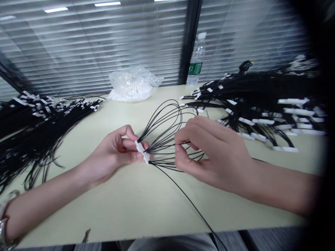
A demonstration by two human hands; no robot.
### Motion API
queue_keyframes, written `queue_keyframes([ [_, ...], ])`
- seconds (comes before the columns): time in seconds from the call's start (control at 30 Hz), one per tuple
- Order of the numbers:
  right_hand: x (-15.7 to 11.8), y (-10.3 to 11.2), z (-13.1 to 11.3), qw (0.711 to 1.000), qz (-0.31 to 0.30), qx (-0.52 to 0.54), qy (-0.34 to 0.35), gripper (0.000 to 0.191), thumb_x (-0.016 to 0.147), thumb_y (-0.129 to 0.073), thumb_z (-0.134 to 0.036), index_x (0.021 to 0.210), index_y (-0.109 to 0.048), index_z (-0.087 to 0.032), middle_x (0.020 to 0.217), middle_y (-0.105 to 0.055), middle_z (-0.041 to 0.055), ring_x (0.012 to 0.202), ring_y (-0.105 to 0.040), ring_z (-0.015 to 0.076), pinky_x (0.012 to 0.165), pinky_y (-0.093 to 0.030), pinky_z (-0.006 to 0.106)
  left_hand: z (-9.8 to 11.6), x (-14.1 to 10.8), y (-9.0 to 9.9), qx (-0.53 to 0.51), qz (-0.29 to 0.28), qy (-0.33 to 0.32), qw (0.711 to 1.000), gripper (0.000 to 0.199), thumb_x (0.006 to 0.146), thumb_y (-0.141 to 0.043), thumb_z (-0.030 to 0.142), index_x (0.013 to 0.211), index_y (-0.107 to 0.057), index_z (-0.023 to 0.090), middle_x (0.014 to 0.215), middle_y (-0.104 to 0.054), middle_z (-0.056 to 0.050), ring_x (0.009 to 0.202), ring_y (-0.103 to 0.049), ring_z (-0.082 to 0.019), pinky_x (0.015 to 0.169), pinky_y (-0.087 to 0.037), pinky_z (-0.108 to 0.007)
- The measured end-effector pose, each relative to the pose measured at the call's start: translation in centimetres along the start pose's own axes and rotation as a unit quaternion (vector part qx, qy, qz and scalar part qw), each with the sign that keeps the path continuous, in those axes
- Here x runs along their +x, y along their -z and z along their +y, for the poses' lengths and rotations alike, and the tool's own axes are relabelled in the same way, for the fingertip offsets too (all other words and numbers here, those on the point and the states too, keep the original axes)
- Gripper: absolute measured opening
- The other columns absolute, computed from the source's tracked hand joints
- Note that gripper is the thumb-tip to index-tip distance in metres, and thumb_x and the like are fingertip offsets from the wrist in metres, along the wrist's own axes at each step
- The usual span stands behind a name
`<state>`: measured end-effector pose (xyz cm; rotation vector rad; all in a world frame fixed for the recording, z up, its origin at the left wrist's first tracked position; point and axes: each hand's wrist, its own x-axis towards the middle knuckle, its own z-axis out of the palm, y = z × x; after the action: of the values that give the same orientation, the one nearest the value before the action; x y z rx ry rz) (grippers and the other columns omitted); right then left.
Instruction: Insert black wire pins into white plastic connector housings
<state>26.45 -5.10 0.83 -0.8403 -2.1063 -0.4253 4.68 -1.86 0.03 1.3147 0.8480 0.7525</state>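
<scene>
A long white connector housing (142, 152) is pinched between the thumb and fingers of my left hand (115, 151), tilted just above the table. Many thin black wires (163, 120) leave its right side and arch in loops toward my right hand (209, 150). The thumb and index finger of that hand are pressed together on a black wire among the loops; its tip is hidden by the fingers. One longer wire (188, 198) trails from the connector's lower end down over the table's front edge.
Bundles of black wires with white connectors lie at left (47, 122) and at right (261, 97) on the pale table (125, 209). A clear plastic bag (134, 83) with white contents and a water bottle (196, 62) stand at the back, before window blinds (91, 45).
</scene>
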Motion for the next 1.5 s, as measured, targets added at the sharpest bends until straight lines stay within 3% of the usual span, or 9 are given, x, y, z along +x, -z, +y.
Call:
queue_keyframes([
  [0.27,-0.1,-0.2,0.2,0.998,0.002,-0.045,0.043,0.012,0.071,-0.048,-0.008,0.063,-0.051,-0.016,0.058,-0.046,0.0002,0.057,-0.039,0.0100,0.053,-0.034,0.026,0.0,-0.1,0.1,-0.004,-0.002,-0.002,1.000,0.031,0.071,-0.066,0.002,0.080,-0.041,0.018,0.083,-0.068,0.000,0.077,-0.068,-0.016,0.073,-0.054,-0.026],
  [0.5,-0.3,-0.3,0.9,0.986,0.019,-0.110,0.127,0.011,0.078,-0.050,-0.013,0.068,-0.051,-0.017,0.062,-0.050,0.0012,0.060,-0.043,0.0117,0.055,-0.036,0.028,-0.1,0.1,0.2,-0.005,-0.002,-0.004,1.000,0.030,0.071,-0.066,0.004,0.080,-0.042,0.018,0.083,-0.069,-0.001,0.077,-0.069,-0.017,0.072,-0.054,-0.026],
  [0.7,0.3,0.4,0.9,0.959,0.069,-0.151,0.231,0.008,0.078,-0.054,-0.015,0.071,-0.056,-0.018,0.062,-0.056,-0.0003,0.053,-0.042,0.0104,0.046,-0.035,0.027,-0.2,0.0,0.3,-0.013,-0.010,-0.003,1.000,0.029,0.071,-0.066,0.003,0.080,-0.043,0.018,0.081,-0.070,0.001,0.074,-0.067,-0.012,0.069,-0.054,-0.021],
  [0.87,0.3,0.7,1.1,0.950,0.049,-0.154,0.267,0.014,0.081,-0.051,-0.013,0.074,-0.059,-0.022,0.067,-0.059,-0.0011,0.058,-0.048,0.0096,0.050,-0.037,0.026,-0.2,0.0,0.3,-0.008,-0.008,0.002,1.000,0.028,0.072,-0.065,0.002,0.081,-0.043,0.019,0.083,-0.070,0.000,0.075,-0.067,-0.012,0.070,-0.053,-0.021],
  [1.17,-0.5,-0.2,0.4,0.978,-0.034,-0.137,0.153,0.009,0.080,-0.053,-0.013,0.085,-0.059,-0.018,0.076,-0.059,0.0005,0.073,-0.049,0.0131,0.059,-0.035,0.029,-0.1,0.0,-0.1,0.056,-0.002,-0.031,0.998,0.025,0.073,-0.066,0.009,0.080,-0.044,0.018,0.085,-0.070,-0.002,0.073,-0.067,-0.013,0.066,-0.053,-0.022],
  [1.5,-0.6,-0.6,0.1,0.986,-0.094,-0.064,0.119,0.010,0.080,-0.050,-0.010,0.078,-0.057,-0.017,0.073,-0.054,-0.0007,0.073,-0.044,0.0132,0.062,-0.031,0.029,0.1,-0.1,-0.2,0.088,-0.023,-0.040,0.995,0.018,0.073,-0.065,0.009,0.082,-0.051,0.017,0.082,-0.072,-0.003,0.073,-0.066,-0.011,0.069,-0.052,-0.020],
])
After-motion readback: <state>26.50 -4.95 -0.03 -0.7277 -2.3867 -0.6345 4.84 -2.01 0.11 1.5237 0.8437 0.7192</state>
